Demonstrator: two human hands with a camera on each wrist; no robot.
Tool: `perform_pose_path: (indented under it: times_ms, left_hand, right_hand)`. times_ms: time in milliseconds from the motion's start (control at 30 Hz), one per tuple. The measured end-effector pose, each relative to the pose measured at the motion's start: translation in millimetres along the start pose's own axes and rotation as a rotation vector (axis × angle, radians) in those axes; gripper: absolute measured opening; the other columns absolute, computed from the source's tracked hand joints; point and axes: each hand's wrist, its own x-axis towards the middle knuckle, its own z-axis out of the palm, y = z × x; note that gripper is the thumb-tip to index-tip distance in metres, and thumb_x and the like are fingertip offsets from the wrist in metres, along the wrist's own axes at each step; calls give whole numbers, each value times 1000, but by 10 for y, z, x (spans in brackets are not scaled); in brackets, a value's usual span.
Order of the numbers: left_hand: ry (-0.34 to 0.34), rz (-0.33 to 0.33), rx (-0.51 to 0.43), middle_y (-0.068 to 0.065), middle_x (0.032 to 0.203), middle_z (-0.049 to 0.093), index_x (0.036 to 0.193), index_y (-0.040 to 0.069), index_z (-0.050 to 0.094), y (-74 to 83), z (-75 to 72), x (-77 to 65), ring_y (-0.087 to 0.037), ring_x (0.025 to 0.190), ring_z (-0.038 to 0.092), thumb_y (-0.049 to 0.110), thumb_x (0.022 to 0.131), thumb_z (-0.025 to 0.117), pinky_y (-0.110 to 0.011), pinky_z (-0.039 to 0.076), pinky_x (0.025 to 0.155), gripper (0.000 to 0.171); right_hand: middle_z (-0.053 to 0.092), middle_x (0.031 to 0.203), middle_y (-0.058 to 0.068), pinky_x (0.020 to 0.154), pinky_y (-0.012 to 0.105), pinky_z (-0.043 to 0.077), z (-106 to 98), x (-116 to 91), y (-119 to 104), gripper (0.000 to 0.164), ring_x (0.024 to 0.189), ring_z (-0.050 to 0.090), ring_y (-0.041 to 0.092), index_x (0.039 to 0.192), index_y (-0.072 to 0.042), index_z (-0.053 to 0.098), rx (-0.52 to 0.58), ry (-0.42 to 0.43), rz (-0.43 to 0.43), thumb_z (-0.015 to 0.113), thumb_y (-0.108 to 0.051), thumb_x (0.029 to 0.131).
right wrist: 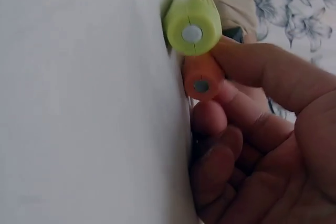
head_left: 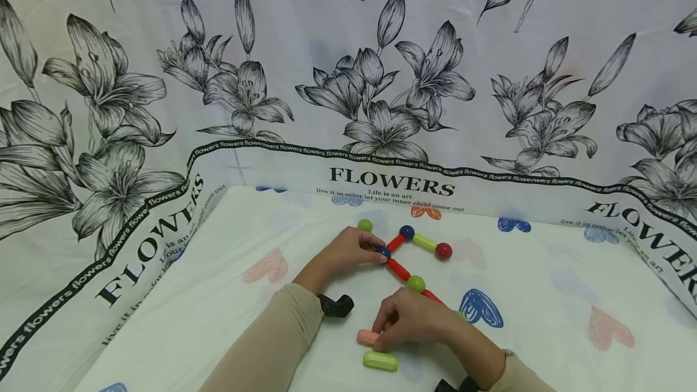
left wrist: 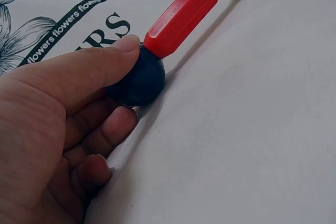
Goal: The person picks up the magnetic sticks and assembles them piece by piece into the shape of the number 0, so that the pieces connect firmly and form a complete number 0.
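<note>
My left hand (head_left: 348, 251) pinches a blue ball (left wrist: 144, 82) between thumb and fingers. It is part of a chain of balls and magnetic rods on the cloth. A red rod (head_left: 399, 270) runs from it to a green ball (head_left: 416, 284); another red rod (head_left: 396, 242) leads to a second blue ball (head_left: 406, 233), then a yellow-green rod (head_left: 424, 242) and a red ball (head_left: 443, 251). Nearer the front, my right hand (head_left: 416, 319) grips a salmon-orange rod (right wrist: 203, 77) with metal in its end. Beside that lies a loose yellow-green rod (head_left: 380, 361).
A green ball (head_left: 365, 225) shows just behind my left hand. Beyond the green ball in the chain, one more red rod (head_left: 432, 296) passes behind my right hand. White cloth with printed hearts (head_left: 481, 308) covers the surface, and a flower-printed curtain (head_left: 381, 120) hangs behind.
</note>
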Motion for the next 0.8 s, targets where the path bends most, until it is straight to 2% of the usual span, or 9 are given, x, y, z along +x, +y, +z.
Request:
perform_pose_path:
  times_ms: [133,267,467,633,800]
  left_hand:
    - [-2,0,-3,12,95,72,106,23,77,-25,10,6,-9,90,61,32,80,82,-29,48,82,28]
    - [-1,10,5,13,95,73,106,23,77,-23,12,0,-8,89,60,33,80,82,-29,48,82,28]
    - [-2,6,-1,12,95,72,107,22,76,-9,10,-8,-9,89,59,32,81,81,-29,48,81,28]
    - [-7,-13,-13,10,94,71,106,22,76,-10,13,-4,-12,88,57,31,80,82,-29,47,79,28]
    - [-1,-10,-13,10,94,71,105,23,76,-29,7,8,-13,89,58,32,80,82,-30,47,81,28]
  right_hand:
    - [69,78,-7,65,26,46,-29,-4,39,8,74,58,12,82,-26,77,33,-3,9,83,-28,77]
    - [72,81,-3,67,29,49,-127,-55,45,9,75,62,15,86,-23,78,115,-2,15,81,-27,78]
    - [72,88,6,68,34,54,-513,-223,140,20,77,63,19,98,-10,77,279,51,10,76,-24,85]
    - [68,104,11,77,36,56,-897,-373,406,31,82,64,25,110,-2,72,306,201,73,73,-23,88]
    - [65,114,9,83,36,54,-1146,-471,680,41,88,66,23,117,-4,69,209,363,230,72,-32,88]
